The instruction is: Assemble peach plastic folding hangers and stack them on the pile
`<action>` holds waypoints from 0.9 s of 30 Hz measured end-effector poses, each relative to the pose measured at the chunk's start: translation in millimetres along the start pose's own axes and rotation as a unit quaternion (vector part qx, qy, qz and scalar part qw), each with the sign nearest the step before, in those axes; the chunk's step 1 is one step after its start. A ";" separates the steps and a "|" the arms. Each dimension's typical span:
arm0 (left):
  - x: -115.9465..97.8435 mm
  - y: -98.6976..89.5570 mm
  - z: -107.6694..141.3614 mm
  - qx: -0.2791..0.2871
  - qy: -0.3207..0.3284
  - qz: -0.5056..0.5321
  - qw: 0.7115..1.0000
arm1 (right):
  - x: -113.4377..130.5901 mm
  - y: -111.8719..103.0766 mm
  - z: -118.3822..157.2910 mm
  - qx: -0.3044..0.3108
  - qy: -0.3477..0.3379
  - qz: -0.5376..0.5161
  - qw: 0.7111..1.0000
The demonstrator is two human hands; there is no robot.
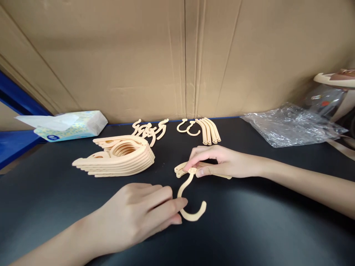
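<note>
A beige plastic hook (194, 216) lies low over the black table, its open curve toward me. My left hand (151, 210) pinches the side of the hook between thumb and index finger. My right hand (215, 162) grips the top end of the hook, where it meets beige curved arm pieces (180, 170) that pass under the fingers. Beyond my left hand sits a stack of beige folded hanger parts (122, 159).
Loose beige small parts (148, 130) lie at the back, with two hooks (191, 127) and several curved strips (208, 131) beside them. A tissue pack (72, 125) is at the back left, clear plastic bags (285, 125) at the right. Cardboard (138, 55) stands behind the black table (249, 229).
</note>
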State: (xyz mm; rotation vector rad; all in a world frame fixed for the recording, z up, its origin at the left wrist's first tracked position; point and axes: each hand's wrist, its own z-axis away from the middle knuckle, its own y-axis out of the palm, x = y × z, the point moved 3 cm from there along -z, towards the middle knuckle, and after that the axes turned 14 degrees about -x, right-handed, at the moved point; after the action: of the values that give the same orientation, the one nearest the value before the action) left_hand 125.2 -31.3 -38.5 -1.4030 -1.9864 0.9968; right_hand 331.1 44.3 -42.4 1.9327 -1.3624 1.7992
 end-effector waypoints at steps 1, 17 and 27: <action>-2.3 1.0 -1.3 0.012 0.003 0.001 1.000 | 1.8 1.0 0.1 0.014 0.010 -0.012 1.000; -19.6 7.6 -3.7 0.137 0.020 -0.021 0.990 | 19.9 -1.1 -2.5 -0.034 -0.054 0.067 0.996; -17.1 6.4 -0.3 0.146 0.013 0.008 0.989 | -29.3 -13.8 -4.4 -0.172 0.089 -0.017 0.981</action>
State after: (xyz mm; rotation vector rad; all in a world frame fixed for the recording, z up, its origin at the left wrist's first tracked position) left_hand 134.9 -46.1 -43.3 -1.2639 -1.7288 1.2147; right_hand 341.8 69.4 -60.3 1.5682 -1.4557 1.5533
